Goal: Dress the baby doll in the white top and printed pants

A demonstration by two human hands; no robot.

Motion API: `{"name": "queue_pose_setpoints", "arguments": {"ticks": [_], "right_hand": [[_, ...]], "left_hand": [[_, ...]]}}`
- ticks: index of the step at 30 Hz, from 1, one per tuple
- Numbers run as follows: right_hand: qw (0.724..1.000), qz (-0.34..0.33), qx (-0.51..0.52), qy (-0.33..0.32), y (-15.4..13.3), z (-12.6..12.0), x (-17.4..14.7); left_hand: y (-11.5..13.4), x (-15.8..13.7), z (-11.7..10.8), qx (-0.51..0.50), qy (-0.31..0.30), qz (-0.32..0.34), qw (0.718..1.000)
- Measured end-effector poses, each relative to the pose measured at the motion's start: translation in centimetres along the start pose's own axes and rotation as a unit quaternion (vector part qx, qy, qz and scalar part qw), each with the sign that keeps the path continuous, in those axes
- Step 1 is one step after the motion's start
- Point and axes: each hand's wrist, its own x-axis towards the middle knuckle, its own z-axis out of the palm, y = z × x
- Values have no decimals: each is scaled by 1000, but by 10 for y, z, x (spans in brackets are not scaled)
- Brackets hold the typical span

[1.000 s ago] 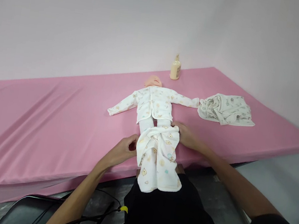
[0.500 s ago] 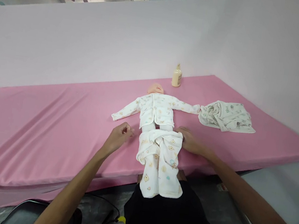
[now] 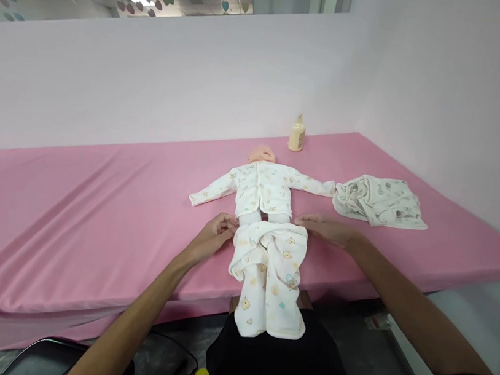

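A baby doll [image 3: 263, 154] lies on its back, dressed in a white printed baby jacket [image 3: 264, 189] with both sleeves spread out. White printed baby trousers [image 3: 282, 273] cover its lower legs, the waistband bunched below the bare-looking thighs and the leg ends hanging over the table's front edge. At the left side of the waistband, my left hand [image 3: 214, 236] has its fingers bent closed against the cloth; the fingertips are partly hidden. My right hand [image 3: 325, 230] is open beside the right end of the waistband, fingers stretched out towards the doll's thigh.
A pink sheet [image 3: 153, 211] covers the table. Behind the doll stands a cream pump bottle [image 3: 297, 134]. A crumpled white printed cloth [image 3: 382, 201] lies right of the doll, by the sleeve end. White walls [image 3: 176, 84] border the back and right. A black chair [image 3: 44, 357] is at lower left.
My left hand has moved right and up to the trousers' waistband. My right hand has let go of the waistband and straightened its fingers. The view has tilted slightly upward.
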Motion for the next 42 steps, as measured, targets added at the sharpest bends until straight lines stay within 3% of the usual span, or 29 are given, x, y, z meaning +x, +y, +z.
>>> {"name": "queue_pose_setpoints", "arguments": {"ticks": [2, 5, 9, 14, 19, 24, 28, 32, 36, 42], "right_hand": [[999, 21, -15, -34, -1, -2, 2], [995, 30, -28, -94, -1, -6, 1], [993, 24, -81, -85, -4, -4, -1], [997, -16, -77, 24, -5, 6, 5], [981, -58, -73, 169, 6, 10, 17], [976, -56, -99, 185, 6, 14, 17], [975, -59, -124, 176, 8, 14, 17], [976, -60, -138, 157, 13, 14, 19], [980, -43, -141, 131, 10, 12, 16], [974, -44, -156, 156, 5, 6, 21]], "left_hand": [[0, 1, 0, 21, -15, 20, 999], [2, -3, -1, 35, -94, 31, 994], [5, -8, -4, 49, -129, 36, 990], [4, -3, -5, 99, -93, 56, 989], [1, 13, 1, 79, 8, 56, 995], [2, 21, 7, 99, 93, 70, 988], [0, 33, 6, 108, 197, 67, 972], [0, 50, 6, 106, 258, 76, 957], [3, 54, 8, 112, 225, 87, 964], [8, 44, -6, 68, 137, 37, 988]]}}
